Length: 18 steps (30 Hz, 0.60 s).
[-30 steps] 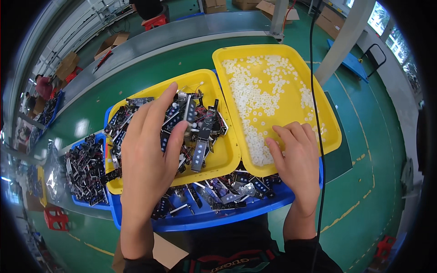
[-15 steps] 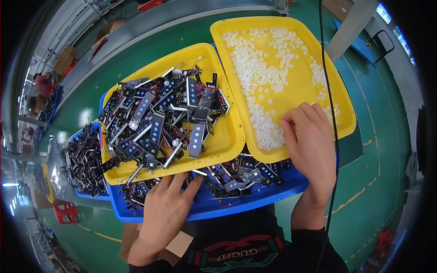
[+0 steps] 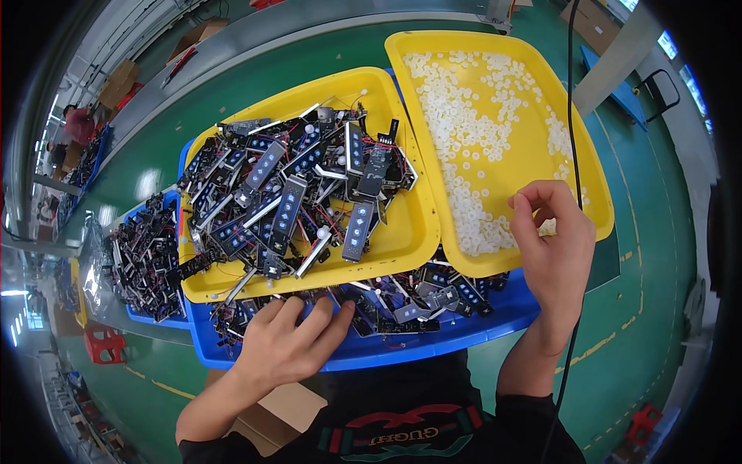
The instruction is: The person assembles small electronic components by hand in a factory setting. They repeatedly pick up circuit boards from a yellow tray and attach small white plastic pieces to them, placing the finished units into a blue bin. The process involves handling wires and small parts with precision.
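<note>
My left hand (image 3: 297, 340) is at the near blue tray (image 3: 371, 357), fingers bent in among the small black circuit boards (image 3: 410, 309) under the rim of a yellow tray. Whatever its fingertips grip is hidden. Above the near right corner of the other yellow tray (image 3: 495, 267), my right hand (image 3: 558, 243) has thumb and forefinger pinched together; anything between them is too small to make out. Small white plastic rings (image 3: 473, 224) lie scattered in that tray beside it. The left yellow tray (image 3: 363, 271) holds a heap of black boards with blue-white squares (image 3: 286, 209), thin wires and white strips.
Another blue tray (image 3: 133, 315) full of boards stands at the left. A dark cable (image 3: 573, 139) hangs down past my right hand. An open cardboard box (image 3: 290, 406) is below the trays. A red stool (image 3: 104, 344) stands on the green floor.
My right hand has drawn back from the white rings, rightward, its fingers now curled to a pinch. My left hand's fingers have bent more, among the boards. The view has shifted slightly.
</note>
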### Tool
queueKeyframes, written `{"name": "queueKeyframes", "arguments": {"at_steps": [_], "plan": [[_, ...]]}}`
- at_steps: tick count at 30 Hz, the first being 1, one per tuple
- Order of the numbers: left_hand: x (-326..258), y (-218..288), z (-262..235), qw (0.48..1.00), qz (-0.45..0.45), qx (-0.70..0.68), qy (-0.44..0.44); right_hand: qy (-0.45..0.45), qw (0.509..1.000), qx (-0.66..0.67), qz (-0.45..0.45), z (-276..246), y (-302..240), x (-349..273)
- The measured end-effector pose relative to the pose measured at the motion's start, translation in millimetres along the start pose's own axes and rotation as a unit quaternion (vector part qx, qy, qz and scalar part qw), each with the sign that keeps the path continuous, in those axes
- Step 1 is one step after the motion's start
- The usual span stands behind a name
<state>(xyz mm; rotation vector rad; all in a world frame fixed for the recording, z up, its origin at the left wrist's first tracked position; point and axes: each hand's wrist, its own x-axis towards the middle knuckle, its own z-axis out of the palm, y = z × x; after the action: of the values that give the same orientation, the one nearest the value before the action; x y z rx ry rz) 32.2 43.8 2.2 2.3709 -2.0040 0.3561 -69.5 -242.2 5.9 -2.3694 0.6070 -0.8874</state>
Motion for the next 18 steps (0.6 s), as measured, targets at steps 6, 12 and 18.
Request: {"name": "queueKeyframes", "arguments": {"at_steps": [6,12,18], "plan": [[1,14,-6,0.891,-0.234,-0.351,0.170,0.016,0.998,0.043,-0.052,5,2,1],[3,27,5,0.657,-0.382,-0.601,0.248,0.030,0.991,0.063,-0.117,0,-4,1],[19,17,-7,0.520,-0.393,-0.730,0.206,0.048,0.988,0.059,-0.138,1,-4,-3]]}}
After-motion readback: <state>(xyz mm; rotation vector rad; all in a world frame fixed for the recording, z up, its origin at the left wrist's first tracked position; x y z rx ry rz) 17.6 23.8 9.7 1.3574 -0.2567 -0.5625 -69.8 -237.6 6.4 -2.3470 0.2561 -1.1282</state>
